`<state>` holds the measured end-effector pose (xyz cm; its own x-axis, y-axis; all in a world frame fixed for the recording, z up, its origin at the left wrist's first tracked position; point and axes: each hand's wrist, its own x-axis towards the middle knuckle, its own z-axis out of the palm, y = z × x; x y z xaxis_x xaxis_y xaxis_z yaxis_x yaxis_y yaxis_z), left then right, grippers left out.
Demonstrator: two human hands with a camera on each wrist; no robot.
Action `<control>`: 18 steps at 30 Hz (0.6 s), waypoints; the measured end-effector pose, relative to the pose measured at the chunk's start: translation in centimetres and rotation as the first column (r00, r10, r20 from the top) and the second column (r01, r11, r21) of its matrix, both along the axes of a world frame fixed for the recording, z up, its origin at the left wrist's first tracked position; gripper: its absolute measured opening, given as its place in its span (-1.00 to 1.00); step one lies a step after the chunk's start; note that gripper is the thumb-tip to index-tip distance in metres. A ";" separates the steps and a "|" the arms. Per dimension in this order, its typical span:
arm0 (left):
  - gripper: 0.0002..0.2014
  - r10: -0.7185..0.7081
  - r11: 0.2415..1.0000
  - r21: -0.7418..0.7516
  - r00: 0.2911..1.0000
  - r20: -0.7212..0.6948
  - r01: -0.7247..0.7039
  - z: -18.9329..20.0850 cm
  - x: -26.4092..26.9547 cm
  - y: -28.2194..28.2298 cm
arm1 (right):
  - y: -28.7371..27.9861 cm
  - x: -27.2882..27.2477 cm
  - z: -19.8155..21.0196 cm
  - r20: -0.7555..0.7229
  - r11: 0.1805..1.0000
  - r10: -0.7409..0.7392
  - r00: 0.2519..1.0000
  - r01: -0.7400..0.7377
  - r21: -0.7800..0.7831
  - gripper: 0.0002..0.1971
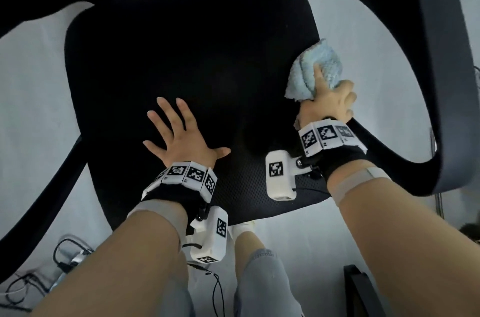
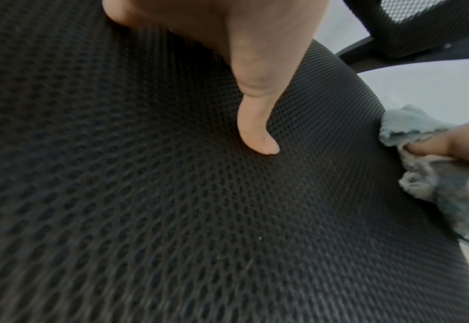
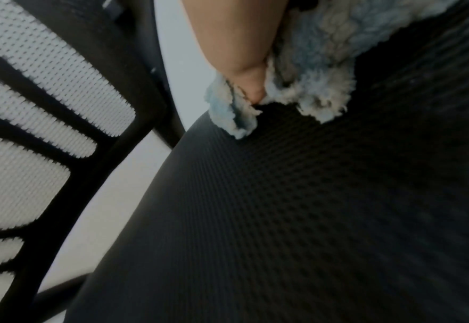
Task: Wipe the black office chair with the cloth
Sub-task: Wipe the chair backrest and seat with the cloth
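On the mesh seat [image 1: 181,62] of the black office chair my left hand [image 1: 181,140] lies flat, its grip wide with fingers spread and the thumb [image 2: 258,131] pressed to the fabric. At the seat's right edge, beside the armrest [image 1: 439,70], my right hand [image 1: 330,103] has its grip bunched round the fluffy blue cloth [image 1: 317,70]; the cloth seems to touch the mesh, though the wrist view is blurred.
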<state>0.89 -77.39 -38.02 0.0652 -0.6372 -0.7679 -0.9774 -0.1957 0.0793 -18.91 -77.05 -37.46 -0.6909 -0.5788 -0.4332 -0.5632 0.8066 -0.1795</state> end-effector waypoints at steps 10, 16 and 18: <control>0.30 0.003 1.000 -0.014 1.000 -0.006 -0.003 0.0 0.2 0.3 | 2.9 2.1 0.8 -0.018 0.871 0.481 0.876 -0.476 0.120 -0.29; 0.28 -0.009 0.999 -0.043 0.999 0.035 0.011 -0.9 0.0 0.5 | -8.5 0.3 0.2 -0.048 0.973 0.227 0.973 -0.229 -0.022 -0.50; 0.29 -0.009 0.999 -0.050 0.999 0.048 0.012 -1.0 -0.2 0.4 | -10.0 -0.4 0.4 -0.008 0.979 0.204 0.979 -0.204 -0.017 -0.51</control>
<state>0.73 -76.95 -39.04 0.0942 -0.6759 -0.7309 -0.9823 -0.1824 0.0421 -19.34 -87.05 -37.04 -0.5602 -0.7153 -0.4177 -0.7167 0.6714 -0.1885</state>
